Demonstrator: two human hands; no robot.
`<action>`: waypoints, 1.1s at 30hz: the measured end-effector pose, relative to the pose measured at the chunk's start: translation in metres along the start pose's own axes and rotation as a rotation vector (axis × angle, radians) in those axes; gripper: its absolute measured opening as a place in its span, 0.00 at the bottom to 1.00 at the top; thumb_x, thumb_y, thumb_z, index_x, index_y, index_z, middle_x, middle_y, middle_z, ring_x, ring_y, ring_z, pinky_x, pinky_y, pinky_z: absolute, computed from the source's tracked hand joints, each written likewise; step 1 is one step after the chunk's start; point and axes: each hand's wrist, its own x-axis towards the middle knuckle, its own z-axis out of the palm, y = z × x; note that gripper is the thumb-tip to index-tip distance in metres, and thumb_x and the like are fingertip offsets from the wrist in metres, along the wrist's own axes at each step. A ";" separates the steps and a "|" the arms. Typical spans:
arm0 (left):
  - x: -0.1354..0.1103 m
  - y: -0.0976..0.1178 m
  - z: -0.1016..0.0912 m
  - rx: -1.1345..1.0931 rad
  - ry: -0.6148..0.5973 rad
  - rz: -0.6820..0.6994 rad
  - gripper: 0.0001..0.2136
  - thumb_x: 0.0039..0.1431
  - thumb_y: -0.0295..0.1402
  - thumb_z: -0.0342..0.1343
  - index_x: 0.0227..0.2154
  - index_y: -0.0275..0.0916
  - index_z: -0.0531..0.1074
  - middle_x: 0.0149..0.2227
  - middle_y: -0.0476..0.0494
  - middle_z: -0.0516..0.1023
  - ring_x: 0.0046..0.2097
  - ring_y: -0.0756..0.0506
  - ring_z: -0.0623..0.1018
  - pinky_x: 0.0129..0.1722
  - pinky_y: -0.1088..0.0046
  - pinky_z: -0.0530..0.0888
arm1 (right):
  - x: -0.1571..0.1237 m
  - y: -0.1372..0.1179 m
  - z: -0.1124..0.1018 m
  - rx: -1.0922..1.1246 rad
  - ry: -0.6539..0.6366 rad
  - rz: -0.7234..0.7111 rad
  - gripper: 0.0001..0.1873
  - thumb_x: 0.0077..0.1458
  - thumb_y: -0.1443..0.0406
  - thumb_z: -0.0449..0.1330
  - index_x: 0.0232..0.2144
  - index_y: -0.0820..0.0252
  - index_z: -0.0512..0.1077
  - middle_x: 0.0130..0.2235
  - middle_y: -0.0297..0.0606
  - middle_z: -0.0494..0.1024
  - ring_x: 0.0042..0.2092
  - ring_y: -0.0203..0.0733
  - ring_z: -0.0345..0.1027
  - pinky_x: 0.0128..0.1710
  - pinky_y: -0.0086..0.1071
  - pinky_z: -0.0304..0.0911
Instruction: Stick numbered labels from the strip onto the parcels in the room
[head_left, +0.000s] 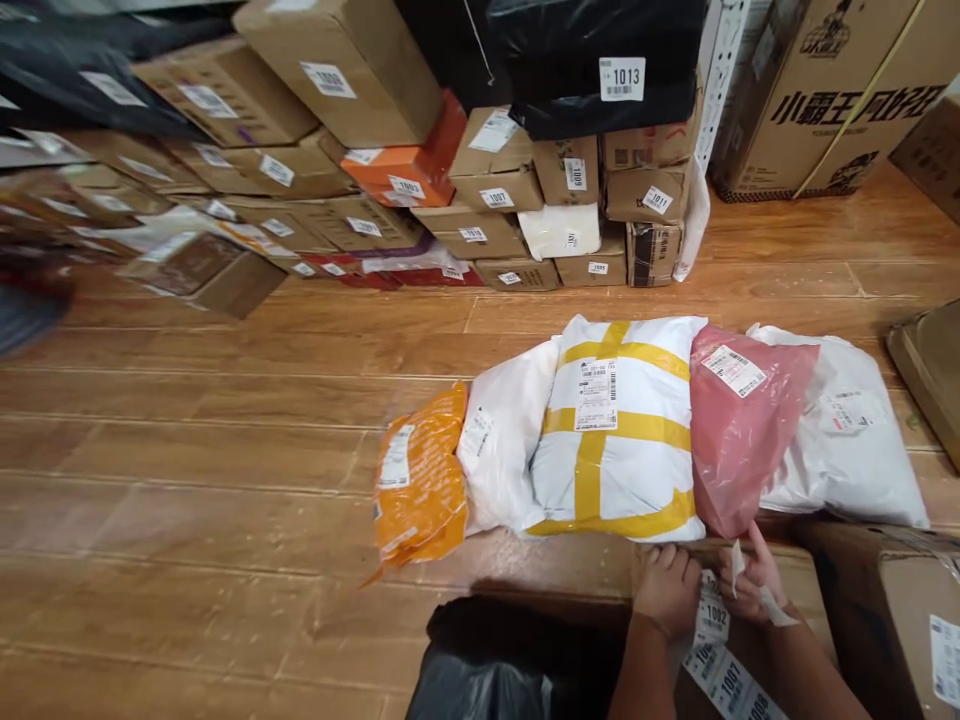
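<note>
My left hand (666,590) is closed on a strip of white numbered stickers (712,625) that hangs down over a cardboard box (795,580) at the bottom right. My right hand (754,580) pinches a small white sticker (737,560) peeled from the strip, just below the pink plastic parcel (739,430). A row of soft parcels lies on the wooden floor just beyond my hands: an orange one (420,480), a white one (499,440), a white one crossed with yellow tape (619,430), the pink one and another white one (847,440).
Stacked cardboard boxes with numbered labels (495,195) line the back, with a black bag marked 1013 (600,70) on top. A large printed carton (832,90) stands at the back right. A black bag (487,660) lies by my left arm. Bare wooden floor (187,480) spreads to the left.
</note>
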 end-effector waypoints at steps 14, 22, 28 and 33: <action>0.013 -0.005 -0.018 -0.034 -0.017 -0.012 0.11 0.65 0.31 0.46 0.37 0.41 0.74 0.40 0.35 0.79 0.47 0.37 0.75 0.45 0.56 0.68 | 0.008 -0.016 -0.004 -0.260 0.216 -0.023 0.40 0.55 0.31 0.38 0.19 0.57 0.65 0.09 0.21 0.42 0.13 0.29 0.32 0.13 0.23 0.33; 0.023 -0.007 -0.050 0.008 -0.055 -0.005 0.17 0.67 0.28 0.39 0.40 0.36 0.76 0.44 0.35 0.79 0.50 0.38 0.76 0.51 0.59 0.67 | 0.024 -0.010 0.020 -0.369 0.268 -0.346 0.36 0.62 0.38 0.41 0.22 0.60 0.64 0.13 0.20 0.44 0.16 0.28 0.30 0.14 0.22 0.35; 0.019 -0.004 -0.076 -0.002 -0.169 -0.071 0.18 0.66 0.28 0.41 0.43 0.36 0.77 0.49 0.35 0.80 0.54 0.40 0.75 0.56 0.63 0.66 | 0.032 0.008 0.050 -0.397 0.290 -0.505 0.32 0.59 0.41 0.53 0.18 0.58 0.57 0.13 0.22 0.46 0.18 0.28 0.33 0.16 0.22 0.36; 0.022 -0.005 -0.095 -0.055 -0.305 -0.117 0.14 0.61 0.28 0.50 0.45 0.37 0.78 0.50 0.37 0.80 0.54 0.40 0.77 0.51 0.67 0.69 | 0.034 0.002 0.087 -0.484 0.357 -0.530 0.33 0.55 0.41 0.58 0.15 0.58 0.54 0.12 0.24 0.48 0.16 0.28 0.37 0.16 0.22 0.39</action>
